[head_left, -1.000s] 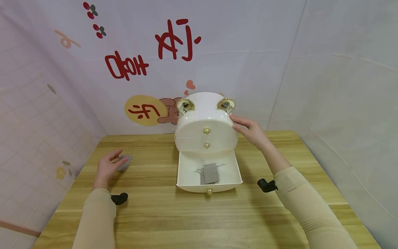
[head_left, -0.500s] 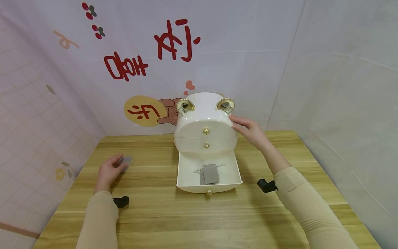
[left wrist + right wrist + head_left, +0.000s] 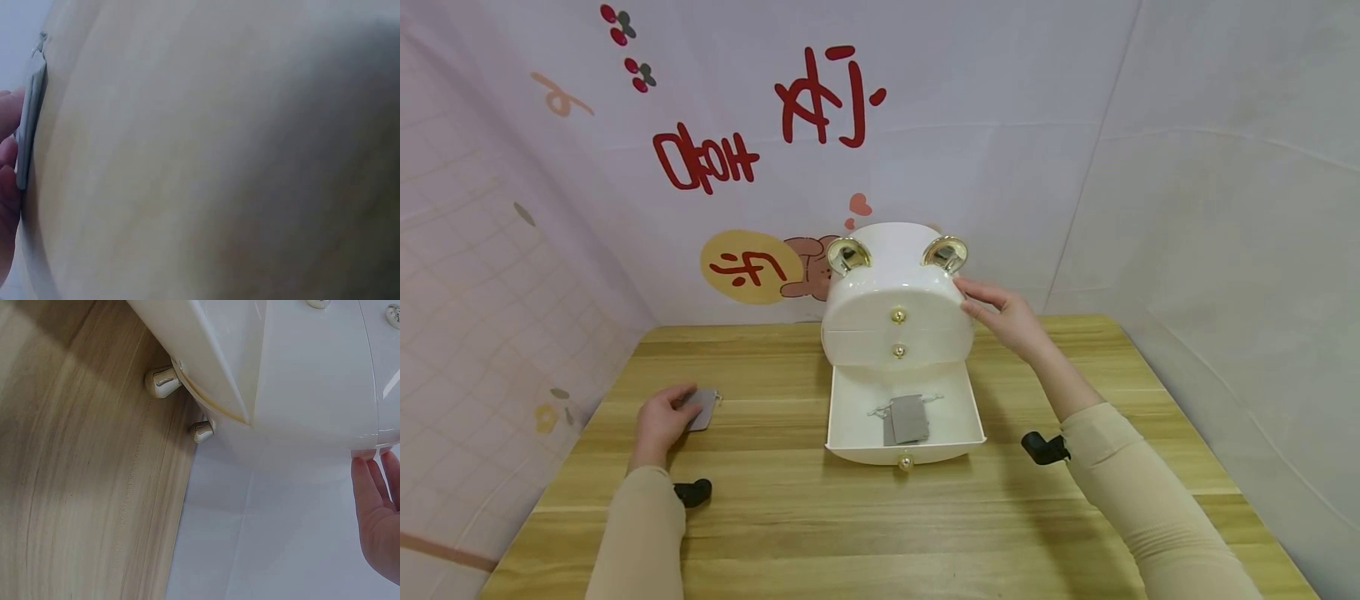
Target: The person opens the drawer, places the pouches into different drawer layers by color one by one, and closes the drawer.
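Note:
My left hand [image 3: 661, 425] is at the left of the table, its thumb and fingers holding the near edge of a small grey drawstring pouch [image 3: 702, 408]. In the left wrist view the pouch [image 3: 31, 122] appears almost edge-on against the fingertips. The right hand [image 3: 1009, 321] rests with fairly straight fingers against the right side of a white storage box [image 3: 897, 287] with gold ears. The right wrist view has these fingertips touching its shell. The box's lowest drawer [image 3: 853, 429] is pulled out; grey pouches [image 3: 910, 418] lie overlapping inside, their cords trailing.
Gold knobs mark the two upper closed drawers, and another knob [image 3: 906, 462] sits on the pulled-out drawer front. A wood-grain table [image 3: 850, 533] carries everything. A printed white cloth [image 3: 1000, 167] hangs behind the box and along both sides.
The left hand has come down onto the left pouch and shifted it slightly toward me. My right hand stays on the box; the drawer and its pouches look unchanged.

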{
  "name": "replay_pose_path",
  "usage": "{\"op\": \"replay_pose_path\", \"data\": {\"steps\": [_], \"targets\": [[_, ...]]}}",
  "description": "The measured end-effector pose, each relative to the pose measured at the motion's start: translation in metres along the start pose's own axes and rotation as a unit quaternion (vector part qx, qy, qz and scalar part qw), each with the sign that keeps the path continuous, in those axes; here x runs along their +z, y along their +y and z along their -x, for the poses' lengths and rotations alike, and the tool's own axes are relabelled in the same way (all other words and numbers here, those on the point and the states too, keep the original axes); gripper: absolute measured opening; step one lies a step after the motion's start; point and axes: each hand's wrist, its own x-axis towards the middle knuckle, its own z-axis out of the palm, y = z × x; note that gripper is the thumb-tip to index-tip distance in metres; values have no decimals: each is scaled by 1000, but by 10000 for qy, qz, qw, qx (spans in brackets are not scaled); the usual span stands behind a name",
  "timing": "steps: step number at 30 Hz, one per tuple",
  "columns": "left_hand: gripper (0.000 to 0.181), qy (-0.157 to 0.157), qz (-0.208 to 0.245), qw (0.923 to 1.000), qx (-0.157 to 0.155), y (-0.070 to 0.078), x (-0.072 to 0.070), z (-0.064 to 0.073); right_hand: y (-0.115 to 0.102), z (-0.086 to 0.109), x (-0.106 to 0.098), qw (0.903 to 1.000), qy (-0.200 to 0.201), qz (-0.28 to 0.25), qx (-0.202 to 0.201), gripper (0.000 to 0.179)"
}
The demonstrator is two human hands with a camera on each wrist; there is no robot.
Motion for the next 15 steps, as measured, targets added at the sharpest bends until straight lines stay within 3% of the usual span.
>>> {"op": "replay_pose_path", "data": {"steps": [7,15], "targets": [[41,248,-118,9996,110,-5,1,4,-2,2,0,10000,9,42,-74,44],[36,303,43,9995,28,-8,0,8,-2,2,0,10000,35,65,-16,44]]}}
